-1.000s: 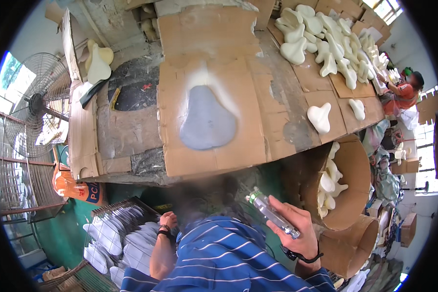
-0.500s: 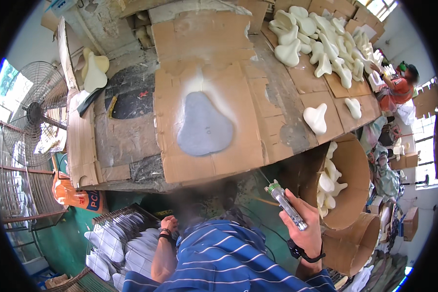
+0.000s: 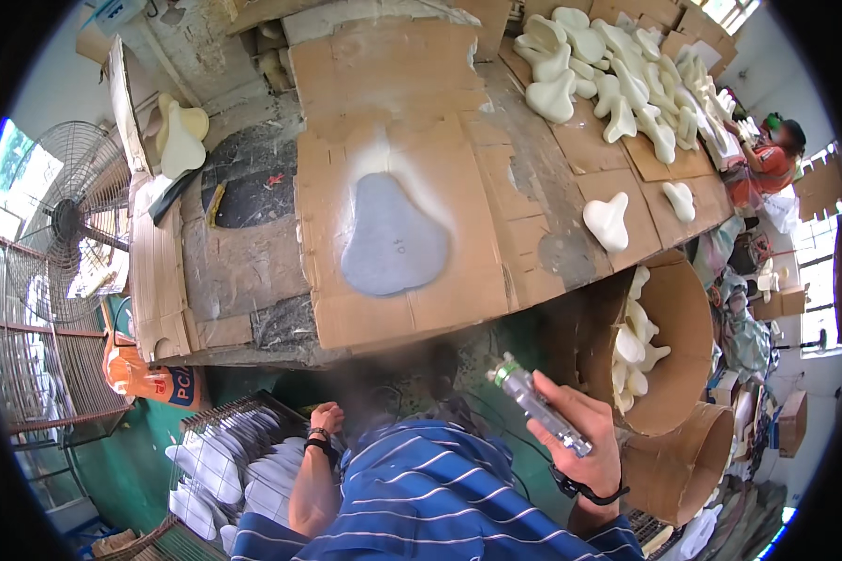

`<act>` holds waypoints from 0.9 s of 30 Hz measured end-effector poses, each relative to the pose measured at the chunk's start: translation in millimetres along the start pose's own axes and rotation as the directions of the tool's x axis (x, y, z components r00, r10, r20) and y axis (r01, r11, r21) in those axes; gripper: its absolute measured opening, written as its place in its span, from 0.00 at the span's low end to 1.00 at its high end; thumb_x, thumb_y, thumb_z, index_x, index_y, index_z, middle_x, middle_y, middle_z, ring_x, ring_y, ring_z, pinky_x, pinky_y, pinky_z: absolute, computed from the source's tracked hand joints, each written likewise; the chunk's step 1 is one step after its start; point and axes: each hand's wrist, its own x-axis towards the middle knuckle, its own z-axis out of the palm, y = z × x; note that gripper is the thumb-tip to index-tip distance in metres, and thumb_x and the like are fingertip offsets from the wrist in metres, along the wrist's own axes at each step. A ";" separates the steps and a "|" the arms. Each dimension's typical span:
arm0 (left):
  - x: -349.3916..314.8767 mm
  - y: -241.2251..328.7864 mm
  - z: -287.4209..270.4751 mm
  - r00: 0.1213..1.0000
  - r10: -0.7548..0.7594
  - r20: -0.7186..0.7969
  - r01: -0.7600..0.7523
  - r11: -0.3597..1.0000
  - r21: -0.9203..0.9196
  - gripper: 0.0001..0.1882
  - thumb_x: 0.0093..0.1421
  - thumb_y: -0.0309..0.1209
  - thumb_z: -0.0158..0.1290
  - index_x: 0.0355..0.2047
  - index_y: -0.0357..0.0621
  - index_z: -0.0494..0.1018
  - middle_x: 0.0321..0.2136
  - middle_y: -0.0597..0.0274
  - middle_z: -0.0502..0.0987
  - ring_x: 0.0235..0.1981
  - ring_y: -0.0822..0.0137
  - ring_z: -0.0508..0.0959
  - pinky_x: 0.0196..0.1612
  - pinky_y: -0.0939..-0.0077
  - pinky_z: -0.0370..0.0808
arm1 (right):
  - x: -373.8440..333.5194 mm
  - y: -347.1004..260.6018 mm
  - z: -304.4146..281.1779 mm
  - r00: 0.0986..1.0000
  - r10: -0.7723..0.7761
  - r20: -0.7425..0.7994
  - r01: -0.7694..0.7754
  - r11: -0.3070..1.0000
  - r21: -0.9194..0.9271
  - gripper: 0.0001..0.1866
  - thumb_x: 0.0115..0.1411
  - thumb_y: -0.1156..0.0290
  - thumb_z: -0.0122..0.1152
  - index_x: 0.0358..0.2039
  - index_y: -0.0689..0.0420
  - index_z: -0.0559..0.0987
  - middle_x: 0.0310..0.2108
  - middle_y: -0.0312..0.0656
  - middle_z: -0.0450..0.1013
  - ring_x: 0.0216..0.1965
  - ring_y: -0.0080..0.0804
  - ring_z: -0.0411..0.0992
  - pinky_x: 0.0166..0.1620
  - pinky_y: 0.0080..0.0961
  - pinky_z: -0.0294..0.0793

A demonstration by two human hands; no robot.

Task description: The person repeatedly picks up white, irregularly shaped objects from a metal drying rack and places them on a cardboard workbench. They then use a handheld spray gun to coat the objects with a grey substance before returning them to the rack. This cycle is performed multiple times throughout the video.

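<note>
In my right hand (image 3: 585, 435) is a slim silver spray gun (image 3: 539, 407) with a green collar, its nozzle pointing up and left, short of the table's front edge. On the cardboard-covered table (image 3: 346, 323) lies a flat grey saddle-shaped piece (image 3: 396, 238), apart from both hands. Whitish spray residue rings it on the cardboard. My left hand (image 3: 326, 418) hangs low at my side, fingers loosely curled, with nothing visible in them. Nearest to it is a wire basket holding several pale saddle-shaped pieces (image 3: 217, 467).
Cream saddle-shaped foam pieces (image 3: 627, 79) pile up at the far right, with a lone one (image 3: 608, 222) nearer. Cardboard drums (image 3: 675, 346) stand beside the table at right. A large fan (image 3: 65, 217) is on the left. A co-worker in orange (image 3: 772, 164) handles pieces at far right.
My right hand has tilted the spray gun, its nozzle shifting slightly down and left. My left hand has risen a little. The grey piece stays in place.
</note>
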 end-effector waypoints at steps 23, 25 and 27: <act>6.9 -3.1 1.2 0.998 0.001 0.067 0.003 0.999 -0.050 0.14 0.63 0.30 0.56 0.49 0.42 0.75 0.29 0.63 0.79 0.26 0.70 0.79 0.24 0.73 0.75 | -21.3 4.8 -14.9 0.997 0.048 -0.058 -0.050 0.998 -0.034 0.30 0.49 0.85 0.67 0.56 0.63 0.76 0.33 0.50 0.77 0.29 0.42 0.77 0.35 0.26 0.74; 10.6 -3.9 -1.6 0.997 0.016 0.073 -0.015 1.000 -0.009 0.15 0.64 0.32 0.56 0.50 0.43 0.75 0.30 0.63 0.80 0.27 0.69 0.80 0.25 0.72 0.76 | -20.0 3.9 -13.0 0.986 0.079 -0.147 -0.078 0.997 0.011 0.30 0.49 0.85 0.67 0.56 0.63 0.76 0.33 0.49 0.77 0.29 0.41 0.77 0.34 0.26 0.74; 11.6 -4.3 1.3 0.997 0.014 0.081 -0.014 1.000 -0.002 0.15 0.64 0.32 0.56 0.50 0.43 0.75 0.31 0.63 0.81 0.28 0.69 0.80 0.25 0.72 0.76 | -22.0 4.6 -16.8 0.994 0.044 -0.103 -0.047 0.999 -0.025 0.31 0.48 0.86 0.67 0.57 0.64 0.75 0.33 0.48 0.77 0.29 0.39 0.77 0.34 0.26 0.74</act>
